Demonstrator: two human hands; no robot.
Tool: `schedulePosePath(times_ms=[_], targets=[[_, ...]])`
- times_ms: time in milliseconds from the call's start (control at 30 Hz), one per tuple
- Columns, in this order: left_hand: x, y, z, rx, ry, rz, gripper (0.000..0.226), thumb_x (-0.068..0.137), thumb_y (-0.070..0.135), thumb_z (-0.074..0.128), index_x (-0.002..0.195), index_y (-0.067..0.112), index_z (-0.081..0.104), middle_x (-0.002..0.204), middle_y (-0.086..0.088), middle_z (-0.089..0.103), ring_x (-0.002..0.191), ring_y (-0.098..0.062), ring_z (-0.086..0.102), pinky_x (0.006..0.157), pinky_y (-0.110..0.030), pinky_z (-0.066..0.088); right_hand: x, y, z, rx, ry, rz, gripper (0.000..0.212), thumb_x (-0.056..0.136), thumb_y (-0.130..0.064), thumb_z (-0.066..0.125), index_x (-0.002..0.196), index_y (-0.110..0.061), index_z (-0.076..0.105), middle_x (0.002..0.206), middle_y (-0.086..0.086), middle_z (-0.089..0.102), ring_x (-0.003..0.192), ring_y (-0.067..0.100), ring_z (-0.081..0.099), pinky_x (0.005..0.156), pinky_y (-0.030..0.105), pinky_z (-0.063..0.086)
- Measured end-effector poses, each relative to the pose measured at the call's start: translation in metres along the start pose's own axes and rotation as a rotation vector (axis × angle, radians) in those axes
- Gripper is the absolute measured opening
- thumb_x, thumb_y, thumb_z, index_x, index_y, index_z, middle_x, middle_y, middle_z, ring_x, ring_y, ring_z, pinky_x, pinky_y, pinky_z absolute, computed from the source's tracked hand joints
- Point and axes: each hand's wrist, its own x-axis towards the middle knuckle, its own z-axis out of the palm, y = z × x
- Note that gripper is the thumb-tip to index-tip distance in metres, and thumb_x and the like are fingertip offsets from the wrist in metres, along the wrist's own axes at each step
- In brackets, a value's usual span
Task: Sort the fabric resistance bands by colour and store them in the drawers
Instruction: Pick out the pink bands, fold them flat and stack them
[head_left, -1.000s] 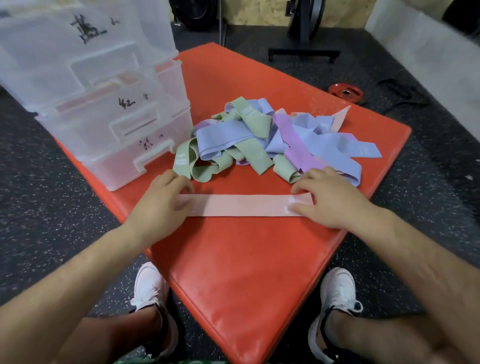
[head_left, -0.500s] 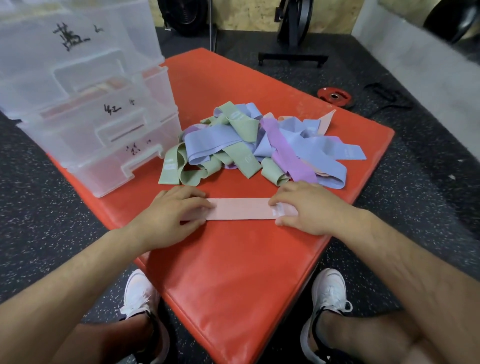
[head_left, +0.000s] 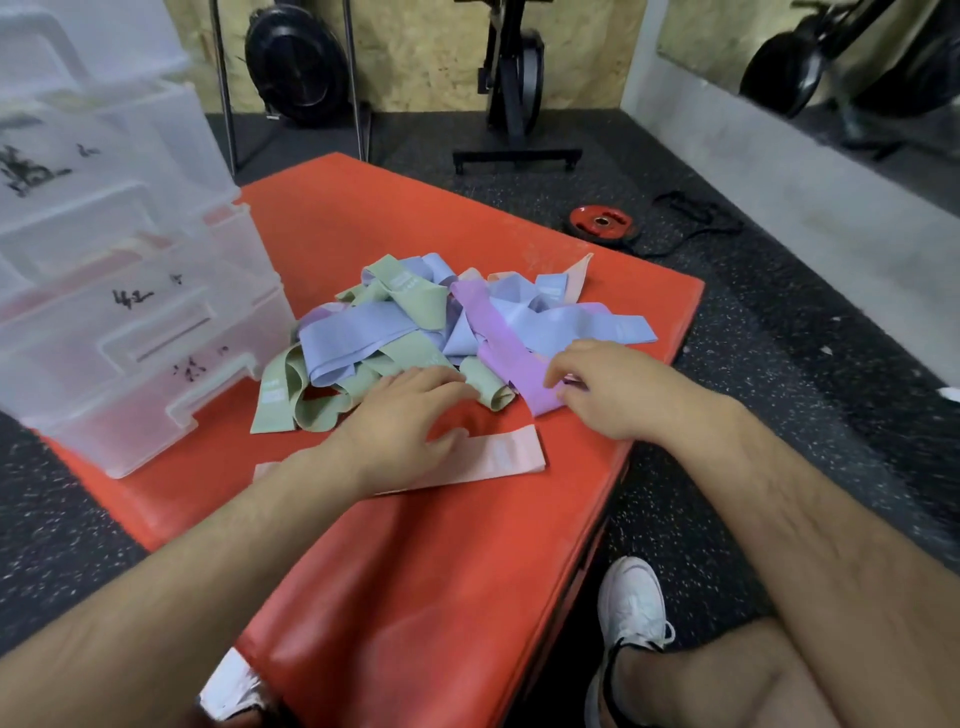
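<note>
A pink band (head_left: 504, 457) lies flat near the front of a red mat (head_left: 415, 571). Its long axis runs left to right, and the right end is tipped slightly away from the person. That end is square-cut and shows a pale label patch; the left end pokes out from under the forearm.

The left hand (head_left: 400, 421) lies across the band's middle, palm down. Its fingers are fairly straight and reach to the near edge of the pile of bands (head_left: 519, 312), and the thumb rests at the pink strip's upper edge. The right hand (head_left: 613, 387) is at the near end of a purple band (head_left: 498, 338), fingers curled. Blur hides whether they have closed on the fabric.

The purple band runs diagonally through the pile, from the far left to the near right. Blue bands (head_left: 358, 332) and green bands (head_left: 283, 400) loop over and under it, and a second pink end juts out at the far side.

A translucent drawer unit (head_left: 130, 364) stands on the mat's left corner, just beside the green loops. It has three stacked drawers with handwritten marks, all pushed in. On the dark rubber floor beyond the mat lies a red weight plate (head_left: 600, 224), with an exercise-machine stand (head_left: 514, 156) near the wall. A white shoe (head_left: 631, 603) shows beside the mat's right edge.
</note>
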Motion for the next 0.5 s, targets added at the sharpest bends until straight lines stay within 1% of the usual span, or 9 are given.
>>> schedulePosePath(times_ms=[33, 100, 133, 167, 233, 267, 333, 400, 500], targets=[[0.008, 0.006, 0.002, -0.004, -0.007, 0.013, 0.045, 0.087, 0.040, 0.059, 0.131, 0.039, 0.054, 0.137, 0.016, 0.050, 0.126, -0.014, 0.049, 0.093, -0.034, 0.037, 0.003, 0.010, -0.003, -0.022, -0.027, 0.048, 0.019, 0.094, -0.027, 0.052, 0.102, -0.033, 0.068, 0.113, -0.011, 0.058, 0.106, 0.018, 0.058, 0.091, 0.042, 0.050], [0.022, 0.018, 0.006, -0.017, -0.030, 0.048, 0.046, 0.088, 0.039, 0.059, 0.133, 0.037, 0.053, 0.143, 0.014, 0.047, 0.130, -0.015, 0.046, 0.094, -0.035, 0.035, 0.008, 0.027, -0.003, -0.059, -0.095, 0.101, 0.021, 0.090, -0.029, 0.052, 0.097, -0.035, 0.071, 0.117, -0.011, 0.061, 0.111, 0.019, 0.060, 0.094, 0.041, 0.050], [0.028, 0.022, 0.008, -0.019, -0.049, 0.060, 0.047, 0.089, 0.040, 0.059, 0.135, 0.037, 0.052, 0.147, 0.012, 0.044, 0.133, -0.016, 0.043, 0.097, -0.036, 0.034, 0.010, 0.034, 0.000, -0.067, -0.123, 0.100, 0.024, 0.090, -0.029, 0.052, 0.101, -0.034, 0.072, 0.124, -0.010, 0.061, 0.116, 0.021, 0.058, 0.099, 0.040, 0.048], [0.034, 0.026, 0.011, -0.018, -0.066, 0.069, 0.047, 0.090, 0.041, 0.058, 0.136, 0.037, 0.050, 0.151, 0.010, 0.040, 0.136, -0.017, 0.040, 0.101, -0.037, 0.032, 0.010, 0.039, 0.002, -0.080, -0.154, 0.085, 0.027, 0.092, -0.028, 0.052, 0.108, -0.032, 0.073, 0.134, -0.010, 0.057, 0.124, 0.021, 0.054, 0.105, 0.038, 0.044], [0.042, 0.032, 0.015, -0.019, -0.097, 0.072, 0.047, 0.092, 0.043, 0.056, 0.138, 0.037, 0.048, 0.157, 0.007, 0.033, 0.141, -0.017, 0.035, 0.106, -0.038, 0.030, 0.011, 0.044, 0.006, -0.111, -0.192, 0.056, 0.032, 0.097, -0.025, 0.051, 0.124, -0.025, 0.069, 0.148, -0.012, 0.047, 0.134, 0.021, 0.042, 0.113, 0.032, 0.034], [0.045, 0.034, 0.017, -0.022, -0.107, 0.070, 0.048, 0.093, 0.044, 0.055, 0.139, 0.037, 0.047, 0.159, 0.008, 0.030, 0.142, -0.017, 0.033, 0.107, -0.039, 0.029, 0.012, 0.045, 0.008, -0.114, -0.194, 0.050, 0.034, 0.098, -0.025, 0.050, 0.127, -0.023, 0.068, 0.150, -0.013, 0.044, 0.134, 0.021, 0.040, 0.113, 0.031, 0.032], [0.050, 0.037, 0.019, -0.023, -0.130, 0.064, 0.049, 0.093, 0.043, 0.054, 0.141, 0.037, 0.045, 0.160, 0.009, 0.026, 0.143, -0.016, 0.030, 0.108, -0.039, 0.027, 0.016, 0.047, 0.012, -0.106, -0.195, 0.047, 0.034, 0.098, -0.025, 0.050, 0.128, -0.021, 0.066, 0.149, -0.014, 0.044, 0.130, 0.023, 0.040, 0.111, 0.032, 0.034], [0.053, 0.039, 0.018, -0.037, -0.137, 0.056, 0.050, 0.094, 0.042, 0.055, 0.142, 0.039, 0.044, 0.160, 0.011, 0.026, 0.144, -0.015, 0.029, 0.109, -0.038, 0.024, 0.018, 0.047, 0.017, -0.097, -0.201, 0.029, 0.035, 0.098, -0.028, 0.051, 0.131, -0.025, 0.063, 0.149, -0.014, 0.043, 0.129, 0.025, 0.040, 0.111, 0.034, 0.033], [0.054, 0.041, 0.015, -0.089, -0.104, 0.041, 0.048, 0.093, 0.040, 0.057, 0.140, 0.042, 0.047, 0.159, 0.013, 0.028, 0.144, -0.013, 0.028, 0.108, -0.033, 0.021, 0.019, 0.045, 0.023, -0.108, -0.210, 0.005, 0.037, 0.097, -0.036, 0.051, 0.133, -0.030, 0.060, 0.154, -0.014, 0.033, 0.132, 0.026, 0.034, 0.113, 0.038, 0.032]])
